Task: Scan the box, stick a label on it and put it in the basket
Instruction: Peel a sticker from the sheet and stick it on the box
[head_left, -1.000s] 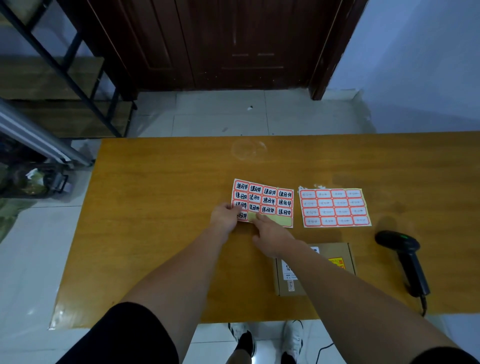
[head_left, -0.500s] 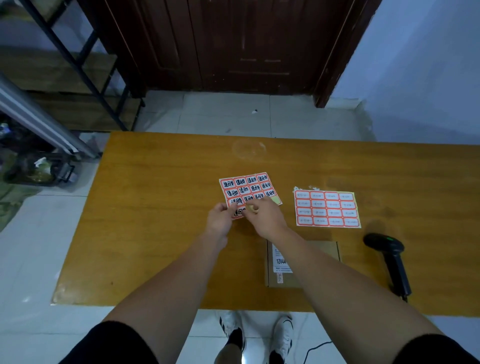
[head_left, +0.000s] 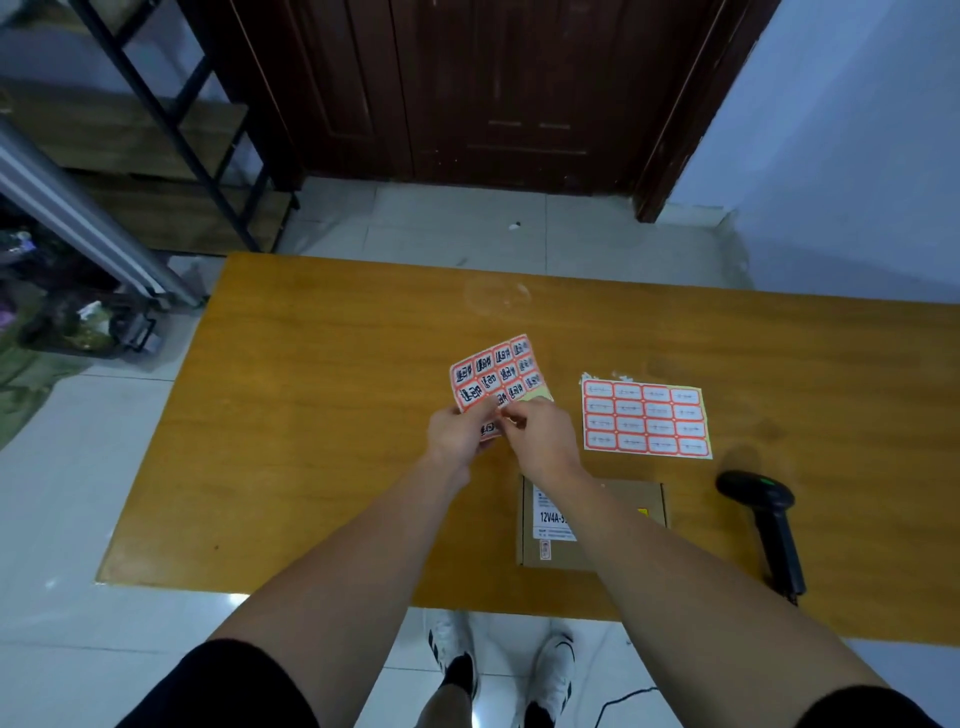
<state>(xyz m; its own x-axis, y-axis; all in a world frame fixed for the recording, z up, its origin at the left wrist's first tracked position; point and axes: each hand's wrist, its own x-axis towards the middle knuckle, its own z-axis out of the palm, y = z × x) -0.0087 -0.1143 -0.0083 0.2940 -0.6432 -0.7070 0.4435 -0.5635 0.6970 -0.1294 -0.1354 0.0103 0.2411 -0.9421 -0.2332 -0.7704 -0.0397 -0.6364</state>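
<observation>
I hold one sheet of labels (head_left: 496, 375) up off the table (head_left: 311, 415), tilted, with my left hand (head_left: 457, 434) pinching its lower left corner between thumb and fingers. My right hand (head_left: 540, 441) is closed in a pinch at the sheet's bottom edge, right beside my left hand; its fingertips (head_left: 511, 415) press on a label there, though I cannot tell whether that label is already free of the backing. The labels on this sheet are red-bordered with black writing, in rows of four, and a strip of bare yellow backing shows at the lower right corner where some are gone. A second sheet (head_left: 645, 419) lies flat on the table to the right, with four rows of four labels, sixteen in all, their print faint. There is one box (head_left: 613, 519), brown cardboard, lying flat near the table's front edge under my right forearm, with one white printed sticker on its left part and a small yellow mark towards its right. One black scanner (head_left: 769, 525) lies on the table to the right of the box, apart from it, a green light on its head. My two shoes (head_left: 550, 670) show on the tiled floor below the table edge.
</observation>
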